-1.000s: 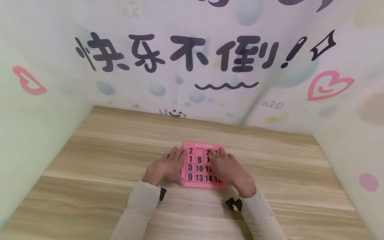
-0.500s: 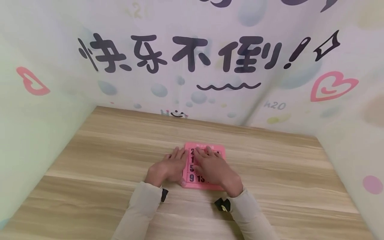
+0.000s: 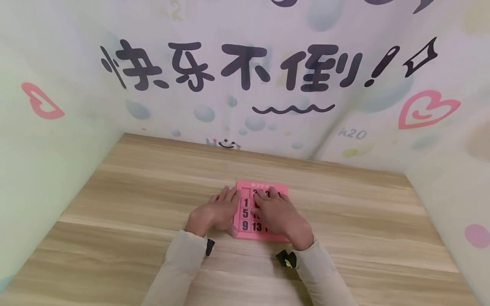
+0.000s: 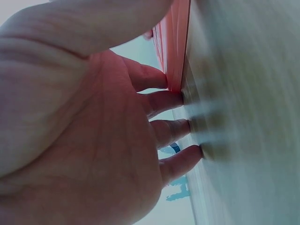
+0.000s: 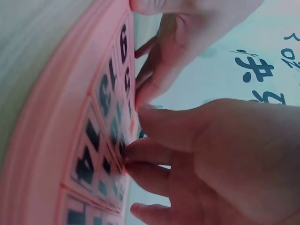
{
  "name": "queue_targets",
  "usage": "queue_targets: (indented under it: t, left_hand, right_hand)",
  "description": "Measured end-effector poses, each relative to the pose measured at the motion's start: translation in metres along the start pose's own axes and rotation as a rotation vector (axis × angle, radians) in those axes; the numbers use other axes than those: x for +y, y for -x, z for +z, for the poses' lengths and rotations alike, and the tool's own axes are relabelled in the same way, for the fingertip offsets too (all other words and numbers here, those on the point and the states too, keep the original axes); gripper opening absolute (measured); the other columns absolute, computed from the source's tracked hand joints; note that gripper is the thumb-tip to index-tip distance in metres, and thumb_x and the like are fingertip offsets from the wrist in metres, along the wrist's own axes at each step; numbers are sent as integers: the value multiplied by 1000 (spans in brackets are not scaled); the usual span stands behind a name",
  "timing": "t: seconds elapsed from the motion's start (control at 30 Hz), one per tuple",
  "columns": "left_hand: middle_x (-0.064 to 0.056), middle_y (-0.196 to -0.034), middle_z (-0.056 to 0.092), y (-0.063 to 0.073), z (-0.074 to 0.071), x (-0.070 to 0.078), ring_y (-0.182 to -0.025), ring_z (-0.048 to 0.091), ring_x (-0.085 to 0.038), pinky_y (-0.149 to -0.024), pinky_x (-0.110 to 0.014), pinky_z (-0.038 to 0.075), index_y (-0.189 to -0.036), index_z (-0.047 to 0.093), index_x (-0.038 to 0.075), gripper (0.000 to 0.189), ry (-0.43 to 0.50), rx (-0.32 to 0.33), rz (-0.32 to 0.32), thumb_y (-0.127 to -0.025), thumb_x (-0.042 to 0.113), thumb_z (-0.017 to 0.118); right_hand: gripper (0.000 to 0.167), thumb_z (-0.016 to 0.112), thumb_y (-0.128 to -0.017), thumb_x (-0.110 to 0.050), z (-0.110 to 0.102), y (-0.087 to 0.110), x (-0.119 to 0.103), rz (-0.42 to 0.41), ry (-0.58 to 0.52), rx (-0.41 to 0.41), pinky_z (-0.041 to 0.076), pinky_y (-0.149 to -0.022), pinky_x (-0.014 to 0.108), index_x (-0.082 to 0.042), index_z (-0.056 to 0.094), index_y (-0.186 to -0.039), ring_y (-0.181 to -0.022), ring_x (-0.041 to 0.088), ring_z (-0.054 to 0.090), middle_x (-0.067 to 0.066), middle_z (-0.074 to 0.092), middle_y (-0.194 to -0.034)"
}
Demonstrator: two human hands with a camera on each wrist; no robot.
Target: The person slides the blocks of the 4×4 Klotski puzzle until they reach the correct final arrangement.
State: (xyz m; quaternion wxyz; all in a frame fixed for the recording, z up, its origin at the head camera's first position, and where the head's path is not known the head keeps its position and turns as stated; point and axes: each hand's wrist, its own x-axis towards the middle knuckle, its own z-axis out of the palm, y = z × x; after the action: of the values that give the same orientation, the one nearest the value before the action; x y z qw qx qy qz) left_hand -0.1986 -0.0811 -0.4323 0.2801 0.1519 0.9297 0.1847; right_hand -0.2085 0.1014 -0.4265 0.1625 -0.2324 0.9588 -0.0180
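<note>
A pink sliding number puzzle [image 3: 246,236] lies flat on the wooden table. Its top-left slot shows bare, with the 2 tile [image 3: 255,193] just right of it. Down the left column run the tiles 1, 5 and 9. My left hand [image 3: 217,213] steadies the puzzle's left side, thumb at the lower corner; in the left wrist view its fingers [image 4: 161,101] reach to the frame's edge and the tabletop. My right hand [image 3: 281,216] lies over the right half, fingers extended, fingertips at the top row beside the 2. It hides several tiles beneath.
The wooden table [image 3: 145,187] runs back to a printed white wall [image 3: 183,102] with dark lettering. Pale side walls [image 3: 46,161] stand left and right. Dark wrist straps [image 3: 286,258] show at both light sleeves.
My right hand moved left across the puzzle, then slightly back right. The 2 tile slid right from the top-left corner into the bare slot beside it. My left hand stayed in place.
</note>
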Motion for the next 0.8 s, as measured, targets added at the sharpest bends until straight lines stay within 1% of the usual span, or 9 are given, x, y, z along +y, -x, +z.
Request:
queue_targets:
  t: [0.1,0.17,0.37,0.47,0.57,0.63,0.8]
  left_hand:
    - [-15,-167,0,0,1,2,-153,-7,-32,-125,-49,5,-159,8,2,111,10,-1,5,-80,31,80]
    - [-15,-167,1,-1,2,2,-154,-6,-33,-125,-49,5,-159,9,2,110,11,2,7,-80,30,81]
    - [-17,-167,3,0,0,1,-154,-4,-34,-125,-51,7,-158,11,0,109,2,7,5,-80,30,81]
    - [-18,-167,3,1,-1,1,-153,-4,-35,-124,-52,8,-158,11,-1,110,0,7,8,-79,30,81]
    - [-18,-166,4,0,-1,1,-153,-3,-35,-124,-53,9,-158,11,-1,110,-2,7,14,-79,30,81]
    - [-19,-166,4,1,0,1,-153,-3,-36,-124,-53,9,-158,11,-2,109,-1,8,15,-79,30,81]
    - [-19,-166,5,2,0,3,-153,-2,-36,-124,-53,10,-157,12,-2,109,9,14,19,-79,29,81]
  right_hand:
    - [55,47,-104,-39,0,3,2,34,5,-14,24,-118,61,-13,42,-152,-150,38,20,4,32,-161]
    - [55,48,-103,-38,-1,5,2,32,15,-16,24,-118,60,-13,41,-152,-151,37,20,4,32,-161]
    - [59,50,-103,-39,-9,13,-8,-64,8,-22,23,-120,58,-15,37,-154,-151,35,19,3,31,-161]
    - [55,51,-103,-36,-12,20,-15,-105,26,-47,24,-120,57,-13,41,-152,-151,33,19,3,35,-159]
    - [51,50,-104,-33,-11,23,-20,-122,47,-68,24,-119,58,-14,44,-150,-151,33,19,1,36,-158]
    - [50,48,-105,-33,-8,24,-22,-119,62,-75,24,-119,58,-14,44,-150,-151,34,18,0,35,-159]
    - [54,46,-104,-39,0,21,-26,-86,96,-71,22,-120,57,-14,40,-152,-151,34,19,0,30,-161]
